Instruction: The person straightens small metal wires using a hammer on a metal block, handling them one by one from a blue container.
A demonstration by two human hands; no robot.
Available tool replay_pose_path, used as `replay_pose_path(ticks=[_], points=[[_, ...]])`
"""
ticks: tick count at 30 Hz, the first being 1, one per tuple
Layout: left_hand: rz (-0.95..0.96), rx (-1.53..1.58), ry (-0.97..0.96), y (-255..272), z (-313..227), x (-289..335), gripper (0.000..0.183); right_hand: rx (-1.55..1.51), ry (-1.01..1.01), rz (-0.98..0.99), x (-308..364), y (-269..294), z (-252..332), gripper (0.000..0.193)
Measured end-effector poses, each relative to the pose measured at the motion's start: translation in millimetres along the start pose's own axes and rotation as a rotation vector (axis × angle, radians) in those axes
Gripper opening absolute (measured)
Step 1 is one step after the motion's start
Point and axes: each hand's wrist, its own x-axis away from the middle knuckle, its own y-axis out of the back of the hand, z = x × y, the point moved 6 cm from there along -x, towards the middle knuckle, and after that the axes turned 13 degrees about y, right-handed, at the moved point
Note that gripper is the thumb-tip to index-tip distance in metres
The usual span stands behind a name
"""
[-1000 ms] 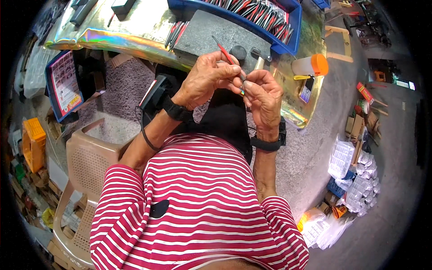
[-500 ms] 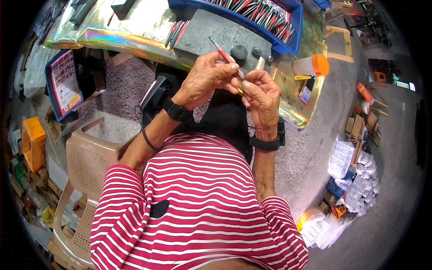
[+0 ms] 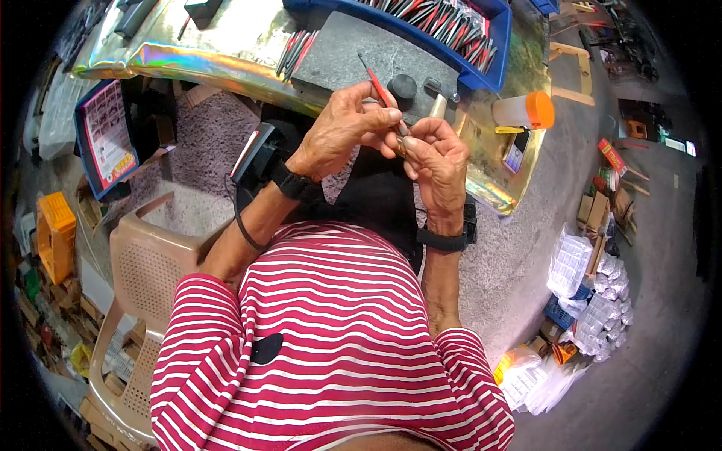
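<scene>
While your fingers crowd together above the bench edge, the small part [image 3: 401,145] between them is almost wholly hidden; only a dull, brownish sliver shows, and its kind cannot be told. It sits in front of your chest, pinched in the curled fingertips of your right hand [image 3: 436,161], just where the two hands meet. Your left hand [image 3: 342,131] is closed narrowly around a thin red-handled tool [image 3: 380,86], likely a fine screwdriver or pick; its handle slants up and away to the left, and its tip runs down to the part, the very end lost behind your knuckles. Both wrists carry black bands, and a bulky black device [image 3: 259,154] sits beside your left forearm, its shape only partly visible.

Beyond your hands lies a grey work mat [image 3: 353,52] on a shiny, iridescent bench top [image 3: 218,49], with two dark round knobs [image 3: 403,85] just past the tool. Farther back, a blue tray [image 3: 481,41] of red and black tools is cut off by the upper edge. To your right stands a translucent jar with an orange lid [image 3: 525,111], lying on its side. A beige plastic chair [image 3: 147,278] stands at your left, and clear packets [image 3: 587,301] lie on the floor at right, too small to identify.
</scene>
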Motion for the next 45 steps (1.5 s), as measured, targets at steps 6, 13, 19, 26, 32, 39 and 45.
replay_pose_path(ticks=[6,13,19,26,32,39,45], points=[[-0.018,-0.067,-0.02,-0.2,-1.5,0.5,0.018,0.003,0.001,-0.016,0.1,1.5,-2.1,0.014],[-0.049,-0.036,-0.033,1.2,-0.1,1.3,0.019,-0.04,0.065,-0.063,-0.1,3.7,-6.2,0.014],[-0.076,-0.035,-0.07,2.1,2.5,-2.5,0.017,-0.054,0.089,-0.101,-2.0,8.6,-13.1,0.014],[-0.123,-0.103,-0.13,-4.9,2.6,-16.4,0.012,-0.071,0.095,-0.161,-5.4,21.5,-15.1,0.012],[-0.145,-0.189,-0.188,-13.3,-1.2,-28.5,0.009,-0.095,0.099,-0.176,-7.6,29.7,-10.7,0.012],[-0.188,-0.241,-0.191,-18.7,-6.5,-36.1,0.008,-0.079,0.13,-0.174,-9.2,32.4,-3.5,0.011],[-0.252,-0.143,-0.243,-3.9,-13.0,-34.1,0.008,-0.117,0.109,-0.181,-3.3,40.5,-6.5,0.011]])
